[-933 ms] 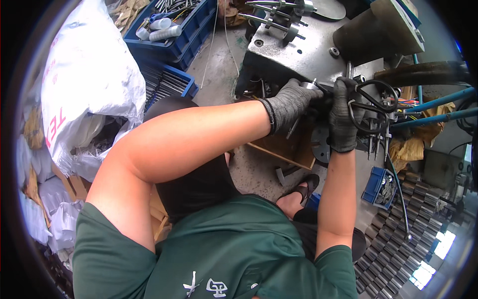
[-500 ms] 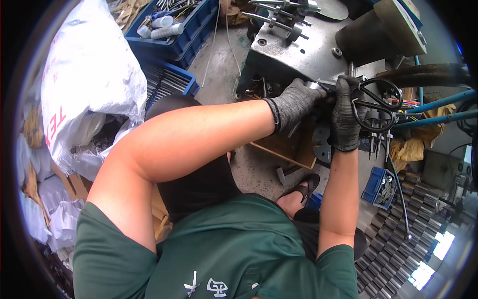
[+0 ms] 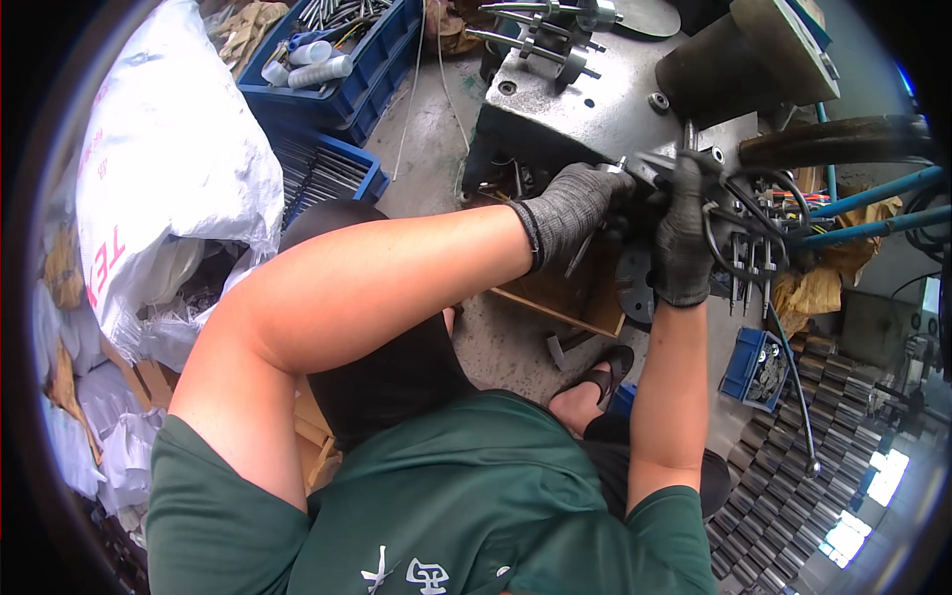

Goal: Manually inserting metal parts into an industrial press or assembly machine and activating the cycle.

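Shaft [image 3: 578, 258], its lower end jutting beneath my gloved left hand [image 3: 580, 203], was the piece in hand in the head view, just off the near edge of a steel bench [image 3: 630, 79]. My left hand was clamped on it, a bright collar [image 3: 609, 168] showing at the fingertips; whether collar and shaft were one piece, I could not tell. My right hand [image 3: 681, 233], also gloved, was close beside the left and pointed toward the bench, with black loops [image 3: 751, 206] at its right; its fingertips were hidden, so I could not tell how tightly they gripped, or on what.

Good handling, I judged, called for a firm left hold to stop the shaft turning, with the loops clear of my right wrist.

At upper left, a blue crate [image 3: 302, 104] held loose metal rods and white tubes [image 3: 319, 74]; a second crate [image 3: 373, 185], nearer me, held slim rods lying side by side. At right, a blue bin [image 3: 741, 365] carried small metal parts. Below my hands sat a wooden box [image 3: 565, 315], its inside mostly shaded. A white sack [image 3: 178, 129] gaped at far left, its dark contents unclear.
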`<act>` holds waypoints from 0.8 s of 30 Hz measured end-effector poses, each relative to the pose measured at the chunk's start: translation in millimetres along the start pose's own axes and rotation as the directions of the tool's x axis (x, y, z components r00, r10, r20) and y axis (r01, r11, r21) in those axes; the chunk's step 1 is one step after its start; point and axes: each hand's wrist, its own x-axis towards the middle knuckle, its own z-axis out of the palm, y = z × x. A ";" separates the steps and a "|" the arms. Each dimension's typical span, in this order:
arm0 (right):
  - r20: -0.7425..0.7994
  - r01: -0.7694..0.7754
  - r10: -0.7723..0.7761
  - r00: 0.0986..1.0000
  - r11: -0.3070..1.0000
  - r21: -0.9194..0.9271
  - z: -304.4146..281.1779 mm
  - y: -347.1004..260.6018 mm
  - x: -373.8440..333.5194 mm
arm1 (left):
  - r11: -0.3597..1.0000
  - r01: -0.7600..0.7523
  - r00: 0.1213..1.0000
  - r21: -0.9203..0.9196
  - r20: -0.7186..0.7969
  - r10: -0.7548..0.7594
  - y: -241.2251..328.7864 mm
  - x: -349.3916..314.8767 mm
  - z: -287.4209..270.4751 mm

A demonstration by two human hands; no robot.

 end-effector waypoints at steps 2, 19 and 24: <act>-0.048 0.044 -0.039 0.998 0.995 0.094 0.1 -1.3 -1.4 | 0.999 0.029 0.999 -0.035 -0.029 -0.030 0.2 -1.7 2.4; 0.103 -0.087 0.094 0.990 0.993 -0.075 6.3 1.2 -4.5 | 0.991 0.015 0.999 -0.135 -0.039 -0.021 -10.0 8.3 -0.1; 0.067 0.010 -0.004 0.998 0.996 -0.094 9.3 5.2 -4.6 | 0.967 0.072 0.997 -0.242 0.010 -0.071 -9.8 8.5 -6.3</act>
